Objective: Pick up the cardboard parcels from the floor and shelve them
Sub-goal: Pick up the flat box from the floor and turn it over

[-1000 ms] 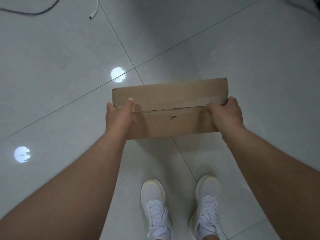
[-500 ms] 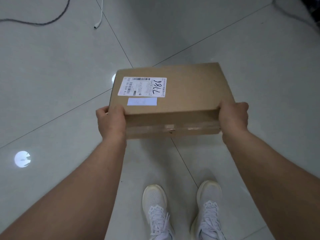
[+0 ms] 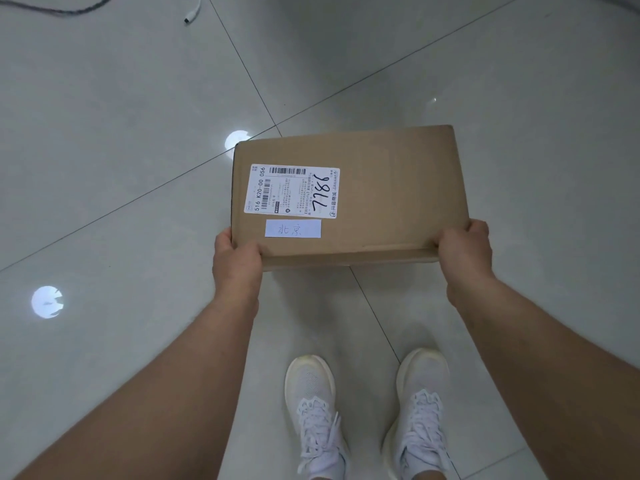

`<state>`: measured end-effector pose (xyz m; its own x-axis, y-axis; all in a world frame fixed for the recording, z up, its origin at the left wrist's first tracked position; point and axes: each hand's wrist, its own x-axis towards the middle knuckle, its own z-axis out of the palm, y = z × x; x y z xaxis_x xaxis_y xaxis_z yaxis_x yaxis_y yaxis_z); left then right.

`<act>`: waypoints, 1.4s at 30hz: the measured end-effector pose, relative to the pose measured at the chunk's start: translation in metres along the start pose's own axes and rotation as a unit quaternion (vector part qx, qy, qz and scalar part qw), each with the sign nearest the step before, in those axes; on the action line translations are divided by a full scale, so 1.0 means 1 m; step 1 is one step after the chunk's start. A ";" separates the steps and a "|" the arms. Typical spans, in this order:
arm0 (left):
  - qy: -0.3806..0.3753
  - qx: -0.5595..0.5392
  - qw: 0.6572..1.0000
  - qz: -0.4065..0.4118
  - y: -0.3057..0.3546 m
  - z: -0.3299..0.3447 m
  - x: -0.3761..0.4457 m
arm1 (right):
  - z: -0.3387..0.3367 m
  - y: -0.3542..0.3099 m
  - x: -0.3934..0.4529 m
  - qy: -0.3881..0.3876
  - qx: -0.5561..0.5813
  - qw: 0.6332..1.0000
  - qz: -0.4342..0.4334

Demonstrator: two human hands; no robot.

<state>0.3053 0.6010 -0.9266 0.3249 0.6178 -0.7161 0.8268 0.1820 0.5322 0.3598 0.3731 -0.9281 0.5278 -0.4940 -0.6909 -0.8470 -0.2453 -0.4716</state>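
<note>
A flat brown cardboard parcel (image 3: pixel 391 195) is held level above the floor, its top face toward me. A white shipping label (image 3: pixel 292 191) with "7786" written on it and a small pale note are stuck on its left half. My left hand (image 3: pixel 235 259) grips the near left corner, thumb on top. My right hand (image 3: pixel 464 251) grips the near right corner. No shelf is in view.
Grey glossy floor tiles (image 3: pixel 104 168) lie below, with two round light reflections. My two white sneakers (image 3: pixel 313 403) stand under the parcel. A dark cable (image 3: pixel 62 8) and a white cable end (image 3: pixel 192 13) lie on the floor at the top left.
The parcel has been tipped from edge-on to flat, so its labelled top now faces me. Both hands kept their hold on the near corners.
</note>
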 end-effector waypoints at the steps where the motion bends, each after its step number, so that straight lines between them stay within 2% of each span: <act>1: -0.003 0.003 1.000 0.005 -0.002 0.000 0.000 | 0.000 0.001 0.000 -0.006 0.008 1.000 0.000; 5: -0.011 0.006 1.000 0.021 -0.011 0.000 0.003 | 0.003 0.011 0.005 -0.026 0.046 0.998 0.016; 10: -0.031 0.017 0.998 0.052 -0.041 -0.003 0.021 | 0.005 0.036 0.024 -0.033 0.040 0.999 0.001; 15: -0.046 -0.041 0.998 0.018 -0.058 -0.001 0.035 | 0.011 0.055 0.033 -0.047 0.096 0.994 0.015; 19: -0.051 -0.087 0.995 0.023 -0.051 -0.001 0.035 | 0.009 0.048 0.033 -0.043 0.122 0.992 0.005; 28: -0.077 -0.127 0.981 0.129 0.023 -0.015 -0.010 | -0.034 -0.013 0.003 -0.028 0.189 0.979 -0.070; 32: -0.110 -0.141 0.965 0.192 0.072 -0.027 -0.048 | -0.065 -0.061 -0.021 -0.003 0.223 0.968 -0.114; 37: -0.116 -0.167 0.948 0.244 0.133 -0.051 -0.093 | -0.110 -0.127 -0.065 0.031 0.253 0.950 -0.180; 42: -0.108 -0.161 0.938 0.289 0.197 -0.079 -0.140 | -0.158 -0.185 -0.116 0.024 0.286 0.933 -0.217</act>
<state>0.3866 0.6109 -0.6863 0.7898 0.5221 -0.3219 0.3138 0.1069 0.9434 0.4454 0.3447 -0.6739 0.7987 -0.4912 -0.3475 -0.3737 0.0476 -0.9263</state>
